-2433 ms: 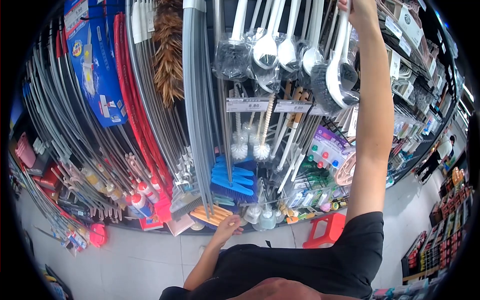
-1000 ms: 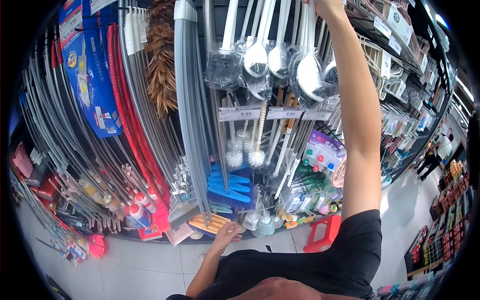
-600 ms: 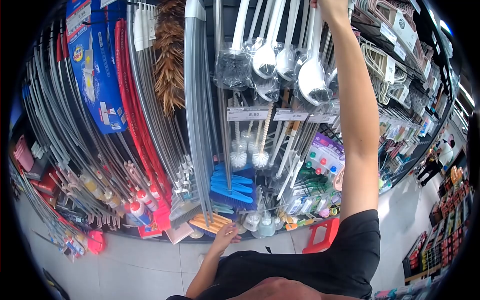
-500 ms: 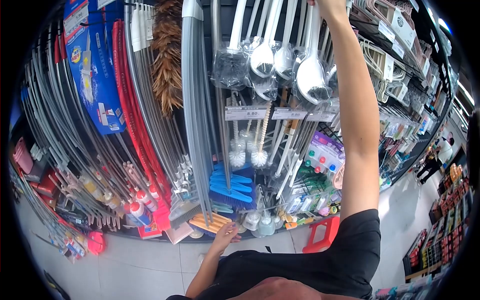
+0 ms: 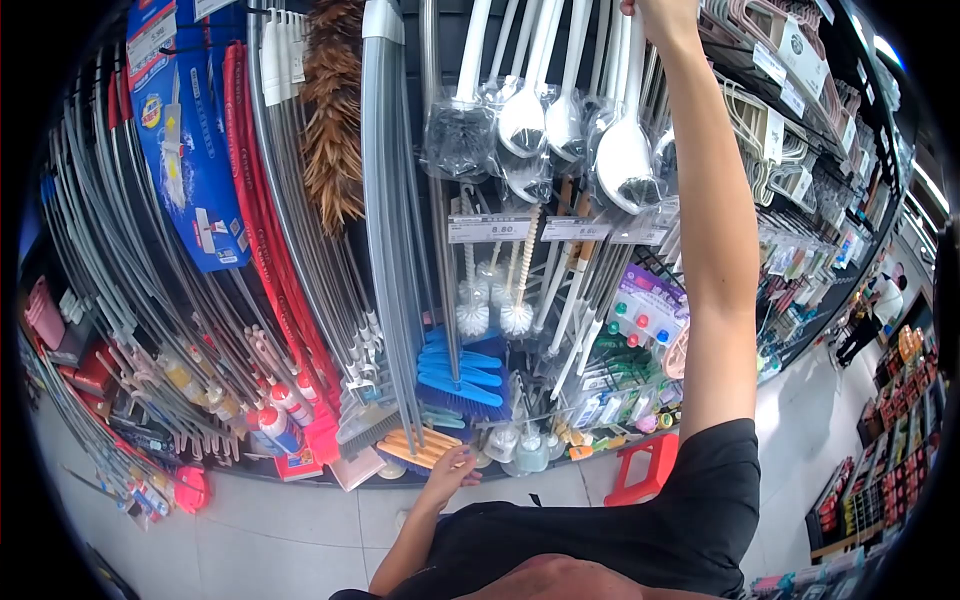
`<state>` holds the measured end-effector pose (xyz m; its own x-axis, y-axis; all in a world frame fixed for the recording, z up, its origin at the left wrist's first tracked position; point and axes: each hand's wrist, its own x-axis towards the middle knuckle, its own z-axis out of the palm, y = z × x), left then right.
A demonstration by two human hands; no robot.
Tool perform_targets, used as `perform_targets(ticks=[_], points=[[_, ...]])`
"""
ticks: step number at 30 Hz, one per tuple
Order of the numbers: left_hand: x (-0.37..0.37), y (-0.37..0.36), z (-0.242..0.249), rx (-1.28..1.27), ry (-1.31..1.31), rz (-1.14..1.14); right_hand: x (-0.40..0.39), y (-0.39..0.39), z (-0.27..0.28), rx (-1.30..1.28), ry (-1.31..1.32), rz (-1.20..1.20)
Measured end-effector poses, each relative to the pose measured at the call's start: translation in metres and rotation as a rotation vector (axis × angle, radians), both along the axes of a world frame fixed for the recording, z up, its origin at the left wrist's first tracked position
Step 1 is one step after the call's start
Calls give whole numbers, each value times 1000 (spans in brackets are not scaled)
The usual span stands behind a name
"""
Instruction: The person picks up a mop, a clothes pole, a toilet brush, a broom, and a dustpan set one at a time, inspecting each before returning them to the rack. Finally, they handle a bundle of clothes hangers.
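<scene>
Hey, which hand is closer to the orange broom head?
Left. The left hand is just beside the orange broom head, lower right in view; the right hand is far higher, at a white handle.

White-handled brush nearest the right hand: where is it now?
In the head view, the white-handled brush is right of top centre, below the right hand and above the price labels, with more wrapped brushes on its left.

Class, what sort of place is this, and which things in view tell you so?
Most likely a shop's household-cleaning section: white-handled brushes hang in clear wrapping, printed price labels show below them, and blue broom heads are grouped lower down.
</scene>
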<state>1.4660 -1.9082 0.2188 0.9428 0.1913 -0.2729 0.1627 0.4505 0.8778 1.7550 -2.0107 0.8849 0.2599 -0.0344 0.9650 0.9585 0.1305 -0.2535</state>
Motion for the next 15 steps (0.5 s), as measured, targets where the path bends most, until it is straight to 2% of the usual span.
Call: perform_targets(ticks=[1, 4, 5, 7, 8, 9, 15], points=[[0, 0, 1, 2, 4, -1, -3, -1, -1, 2, -30, -69], [0, 0, 3, 1, 12, 0, 14, 0, 9, 16, 6, 32], [1, 0, 2, -1, 15, 0, 14, -5, 14, -13, -39, -119], [1, 1, 1, -2, 15, 1, 13, -11, 21, -40, 96, 107], [1, 1, 1, -2, 12, 2, 2, -15, 22, -66, 97, -25], [1, 0, 1, -2, 8, 4, 0, -16, 21, -72, 101, 32], [2, 0, -2, 12, 15, -10, -9, -18, 20, -137, 84, -98]])
